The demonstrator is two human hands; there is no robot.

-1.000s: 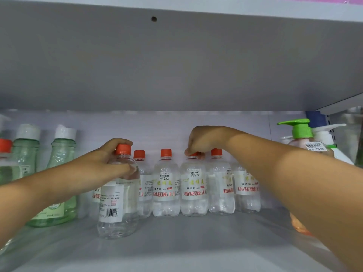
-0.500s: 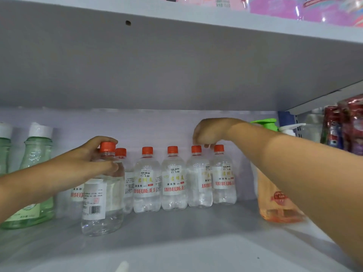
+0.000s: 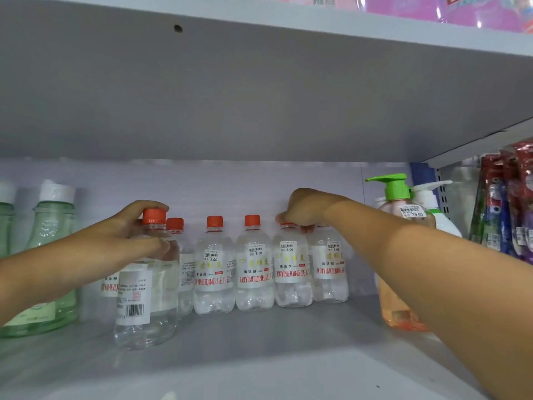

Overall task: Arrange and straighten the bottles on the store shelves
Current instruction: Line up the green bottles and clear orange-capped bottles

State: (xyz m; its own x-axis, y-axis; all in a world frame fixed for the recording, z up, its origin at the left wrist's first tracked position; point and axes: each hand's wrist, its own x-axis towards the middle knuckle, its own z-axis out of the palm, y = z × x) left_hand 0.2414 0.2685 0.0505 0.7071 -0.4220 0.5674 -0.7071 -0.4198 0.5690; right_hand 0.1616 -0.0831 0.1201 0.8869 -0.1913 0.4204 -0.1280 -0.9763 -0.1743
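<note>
Head view, and I'm looking into a grey shelf (image 3: pixel 259 356) with the underside of the next shelf filling the top half. My left hand (image 3: pixel 127 235) is wrapped around the neck and shoulder of the front bottle (image 3: pixel 145 298), a clear one with an orange cap; the fingers curl shut round it, thumb across the near side. It stands upright on the shelf, forward of the rest, its barcode label facing me.

Behind it runs the row of clear bottles (image 3: pixel 253 272), orange caps, white labels with red lettering and price stickers, standing side by side against the back wall. My right hand (image 3: pixel 305 209) is over the right end of that row, fingers bunched down onto the cap of the fifth bottle (image 3: pixel 291 272); the cap is mostly covered, only a strip of orange showing. I'd call that a pinch on the cap. The sixth bottle (image 3: pixel 330 269) sits just beside it, its cap hidden behind my wrist.

Far left, green bottles with white caps (image 3: pixel 54 226). To the right, behind my forearm, an orange pump bottle with a green pump (image 3: pixel 395 192) and a white pump bottle (image 3: pixel 432 197) just beside it.
</note>
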